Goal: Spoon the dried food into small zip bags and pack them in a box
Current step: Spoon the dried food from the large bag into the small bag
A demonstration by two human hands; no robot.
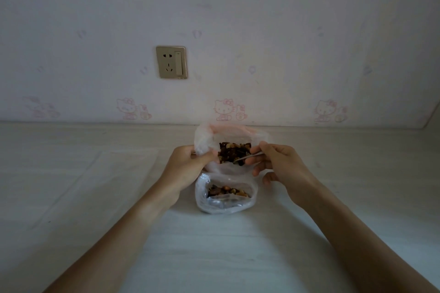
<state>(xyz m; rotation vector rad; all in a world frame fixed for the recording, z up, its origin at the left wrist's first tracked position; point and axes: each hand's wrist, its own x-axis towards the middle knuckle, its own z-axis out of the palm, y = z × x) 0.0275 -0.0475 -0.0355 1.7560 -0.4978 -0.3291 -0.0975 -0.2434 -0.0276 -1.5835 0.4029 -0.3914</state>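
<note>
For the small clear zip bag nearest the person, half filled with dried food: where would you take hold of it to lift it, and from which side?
Grip the small clear zip bag by its open top rim, pinching the left wall, probably from the near left. Its mouth gapes upward with the brown dried food low inside, so a grip lower down or from above could tip or squeeze it. The right hand already pinches the thin metal spoon.

Far plastic bag (204, 140): translucent white, tinted pink along its back rim; its dried food (232, 151) is dark brown to near black with tan pieces. Near plastic bag (202, 197): translucent white with a clear, glossy inner layer; its dried food (226, 191) is brown mixed with orange-tan. Spoon (250, 156): silver metal. Table (71, 185): pale whitewashed wood grain. Wallpaper (285, 31): off-white, printed with faint pink cartoon cats and pale hearts. Wall socket (171, 62): champagne gold with a white switch.
</note>
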